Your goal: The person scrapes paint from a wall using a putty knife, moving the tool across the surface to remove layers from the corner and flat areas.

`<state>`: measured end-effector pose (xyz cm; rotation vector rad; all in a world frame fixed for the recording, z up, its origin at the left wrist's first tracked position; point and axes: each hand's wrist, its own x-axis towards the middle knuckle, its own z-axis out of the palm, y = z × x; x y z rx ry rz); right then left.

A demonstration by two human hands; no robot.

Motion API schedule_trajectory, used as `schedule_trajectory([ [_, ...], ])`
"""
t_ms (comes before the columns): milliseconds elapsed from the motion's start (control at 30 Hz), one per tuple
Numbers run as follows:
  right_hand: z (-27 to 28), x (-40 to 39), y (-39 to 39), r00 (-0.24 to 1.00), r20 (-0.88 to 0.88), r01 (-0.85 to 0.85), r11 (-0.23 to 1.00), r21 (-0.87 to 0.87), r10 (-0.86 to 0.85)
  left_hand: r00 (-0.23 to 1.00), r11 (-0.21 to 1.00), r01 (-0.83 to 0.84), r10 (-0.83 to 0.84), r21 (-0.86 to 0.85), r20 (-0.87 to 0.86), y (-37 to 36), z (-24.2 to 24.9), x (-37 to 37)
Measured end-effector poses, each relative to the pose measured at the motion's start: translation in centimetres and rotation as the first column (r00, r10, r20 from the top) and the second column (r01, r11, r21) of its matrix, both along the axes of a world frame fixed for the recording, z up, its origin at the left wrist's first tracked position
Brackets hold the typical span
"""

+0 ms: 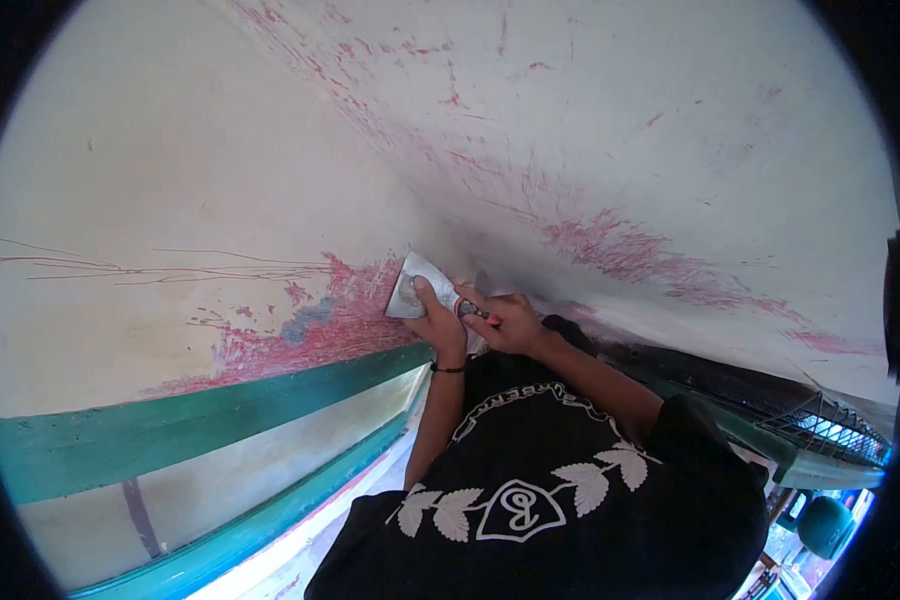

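A wide-bladed scraper [410, 290] rests against the wall near the corner, its flat metal blade at the edge of a scratched pinkish-red patch [300, 340]. My right hand [515, 323] is wrapped around its dark handle with red parts. On the blade's near face, the thumb of my left hand [438, 322] presses down; its other fingers are mostly hidden behind the blade. A dark bracelet [448, 370] circles my left wrist. Pale wall paint [170, 180] surrounds the patch, with thin red scratch lines running left and a small grey-blue spot.
A green painted band [210, 415] runs along the wall below the patch. The adjoining wall [670, 140] on the right carries more red scrapes. A black wire basket [830, 425] is at the right, above a green rounded object [825, 525].
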<state>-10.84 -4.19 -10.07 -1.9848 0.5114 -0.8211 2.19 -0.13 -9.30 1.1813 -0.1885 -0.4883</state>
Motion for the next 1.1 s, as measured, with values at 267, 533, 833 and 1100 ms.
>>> schedule_trajectory([
  [267, 1.9, 1.1, -0.6, 0.998, 0.050, 0.030, 1.000, -0.001, -0.030, 0.993, 1.000, -0.017, 0.014, 0.026, 0.114, -0.7, 1.3, 0.8],
  [533, 0.2, 1.0, -0.7, 0.992, 0.119, 0.043, 0.996, -0.078, -0.034, 0.994, 0.997, -0.061, 0.056, 0.046, 0.093, -0.7, 2.7, -0.6],
  [833, -0.2, 0.7, -0.4, 0.999, -0.005, 0.032, 0.999, -0.037, -0.032, 0.998, 1.000, 0.008, -0.010, 0.022, 0.069, -0.5, 2.3, -0.3],
  [1100, 1.4, 1.2, -0.4, 0.993, 0.103, 0.062, 0.996, -0.070, -0.054, 0.996, 0.999, 0.028, -0.030, 0.018, 0.083, -0.4, 4.1, -0.1],
])
